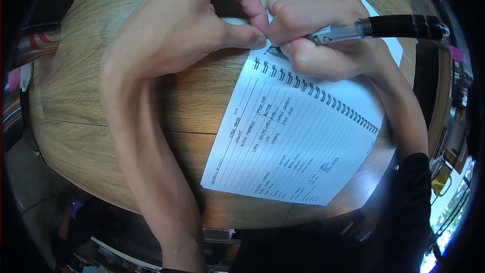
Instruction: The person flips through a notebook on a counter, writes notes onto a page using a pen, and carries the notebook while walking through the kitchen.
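Note:
A spiral notebook (pixel 303 136) lies open and slanted on the wooden table, its lower page lined and partly filled with small handwriting. My right hand (pixel 323 30) is closed around a pen (pixel 399 27) with a clear barrel and black grip. The pen's tip end meets the upper page just above the spiral binding (pixel 318 91), partly hidden by my fingers. My left hand (pixel 202 25) comes in from the left, with thumb and index finger pinched on the upper page's left edge, close to the tip.
The round wooden table (pixel 81 91) curves away at its left and front edges. A shiny container with red markings (pixel 45 43) stands at the far left, above a pink object (pixel 15 79). White paper (pixel 374 192) shows under the notebook's right side.

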### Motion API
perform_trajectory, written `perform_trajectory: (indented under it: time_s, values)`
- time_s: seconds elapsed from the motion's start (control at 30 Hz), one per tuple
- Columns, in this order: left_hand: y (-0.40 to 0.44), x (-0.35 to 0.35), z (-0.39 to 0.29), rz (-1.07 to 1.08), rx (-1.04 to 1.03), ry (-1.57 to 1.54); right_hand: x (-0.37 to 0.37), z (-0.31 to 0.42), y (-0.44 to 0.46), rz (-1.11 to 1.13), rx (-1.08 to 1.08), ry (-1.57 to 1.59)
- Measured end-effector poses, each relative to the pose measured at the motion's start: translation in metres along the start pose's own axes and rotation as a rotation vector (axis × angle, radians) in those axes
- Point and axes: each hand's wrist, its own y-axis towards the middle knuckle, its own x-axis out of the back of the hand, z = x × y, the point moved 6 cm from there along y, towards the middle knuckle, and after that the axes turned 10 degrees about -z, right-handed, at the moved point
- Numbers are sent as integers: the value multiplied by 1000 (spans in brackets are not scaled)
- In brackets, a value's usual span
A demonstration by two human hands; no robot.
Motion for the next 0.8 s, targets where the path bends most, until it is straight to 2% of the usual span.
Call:
perform_trajectory:
  time_s: [0.1, 0.2, 0.3, 0.4, 0.5, 0.57, 0.67, 0.8]
  values:
    - [-2, 0, -5, 2, -99, 67, -3, 23, 11, 145, 218, -254]
    - [1, -4, 5, -1, -145, 114, 5, 10, 7, -61, 67, -6]
    - [2, -5, 13, 1, -82, 42, 1, 22, 11, 90, 178, -293]
    - [4, -6, 13, 19, -80, 34, 6, 13, 8, -7, 112, -52]
    - [3, -5, 12, 17, -78, 54, 7, 20, 9, -115, 132, -54]
    - [3, -6, 13, 20, -46, 38, 3, 25, 12, -9, 170, -230]
    - [2, -6, 14, 13, -63, 22, 7, 9, 4, -33, 115, -17]
    - [2, -6, 15, 14, -62, -4, 7, 20, 8, -60, 124, -109]
